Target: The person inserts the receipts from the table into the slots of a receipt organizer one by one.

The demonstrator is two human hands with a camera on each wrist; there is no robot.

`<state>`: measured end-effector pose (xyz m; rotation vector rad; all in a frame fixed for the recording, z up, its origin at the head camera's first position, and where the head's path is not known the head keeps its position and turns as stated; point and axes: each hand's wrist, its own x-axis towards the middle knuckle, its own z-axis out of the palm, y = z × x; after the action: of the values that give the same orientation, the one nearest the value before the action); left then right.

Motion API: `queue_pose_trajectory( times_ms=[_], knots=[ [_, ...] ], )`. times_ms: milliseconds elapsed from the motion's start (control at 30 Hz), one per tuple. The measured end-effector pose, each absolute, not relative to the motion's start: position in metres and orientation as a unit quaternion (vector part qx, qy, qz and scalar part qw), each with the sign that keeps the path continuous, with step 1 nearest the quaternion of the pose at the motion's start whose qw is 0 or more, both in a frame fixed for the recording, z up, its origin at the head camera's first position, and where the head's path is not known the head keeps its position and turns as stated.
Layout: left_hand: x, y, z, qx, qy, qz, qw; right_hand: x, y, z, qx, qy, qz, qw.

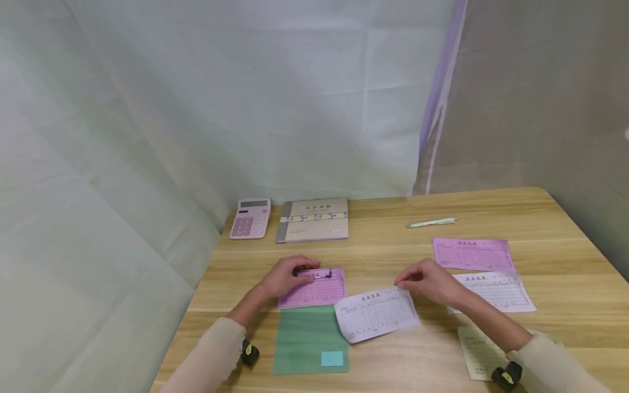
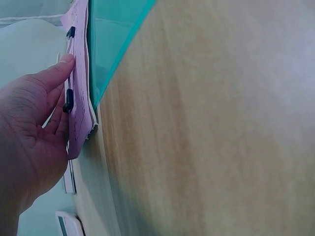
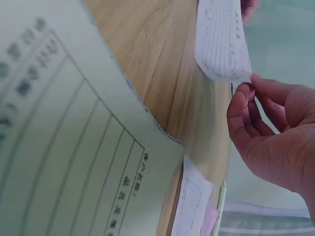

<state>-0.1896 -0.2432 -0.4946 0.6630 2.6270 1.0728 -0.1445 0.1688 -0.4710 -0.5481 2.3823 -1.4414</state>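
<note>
A green clipboard [image 1: 297, 341] lies in front of me with a pink printed form [image 1: 314, 292] over its upper part. At its top edge my left hand [image 1: 289, 274] grips the black-and-metal clip [image 2: 69, 98], thumb lying on it in the left wrist view. Between thumb and fingertips, my right hand [image 1: 432, 281] pinches the upper right corner of a white printed form [image 1: 377, 314]. That form is tilted, and its left end overlaps the clipboard's right edge. A light blue label [image 1: 332, 358] sits near the clipboard's bottom.
On the right lie another pink form [image 1: 472, 254], a second white form [image 1: 508, 292] and a pale yellow slip [image 1: 476, 355], partly under my right forearm. Farther back are a pen [image 1: 431, 222], a notebook [image 1: 314, 232] and a pink calculator [image 1: 250, 218].
</note>
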Motion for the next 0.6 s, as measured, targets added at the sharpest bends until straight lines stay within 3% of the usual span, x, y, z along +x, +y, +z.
queue_pose_trajectory(
  times_ms=[333,600],
  knots=[
    [-0.189,-0.243,-0.495,0.214,0.899,0.362,0.118,-0.157,0.155,-0.481,-0.148,0.846,-0.493,0.137],
    [-0.19,-0.243,-0.495,0.223,0.901,0.353,0.114,-0.158,0.15,-0.491,-0.148,0.879,-0.45,0.051]
  ],
)
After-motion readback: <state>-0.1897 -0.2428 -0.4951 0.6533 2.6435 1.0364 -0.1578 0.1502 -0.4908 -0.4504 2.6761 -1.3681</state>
